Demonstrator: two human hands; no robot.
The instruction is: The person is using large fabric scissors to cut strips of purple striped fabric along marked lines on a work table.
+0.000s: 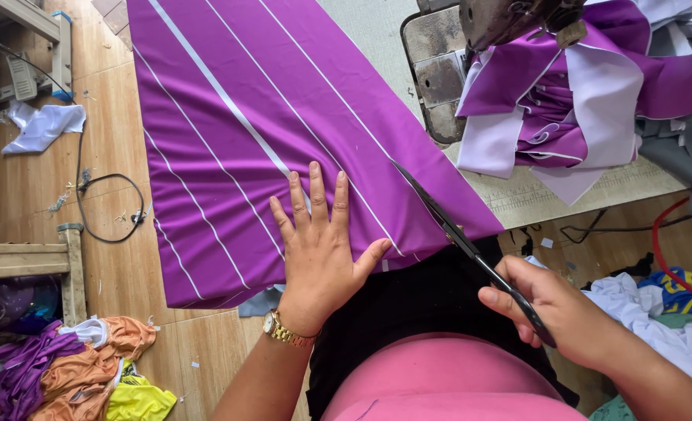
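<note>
A large sheet of purple fabric with thin white stripes (pixel 237 117) lies across the table and hangs over its near edge toward my lap. My left hand (pixel 319 245) lies flat on it with fingers spread, pressing the cloth down near its lower edge. My right hand (pixel 560 308) grips the handles of black scissors (pixel 459 234). Their long blades point up and left onto the fabric's right edge, just right of my left thumb.
A sewing machine (pixel 471 47) stands at the table's far right, with a heap of purple and white cut pieces (pixel 572 101) beside it. Cloth scraps (pixel 89 366) lie on the wooden floor at left, near a black cable (pixel 112 210). More clothes (pixel 665 312) are piled at right.
</note>
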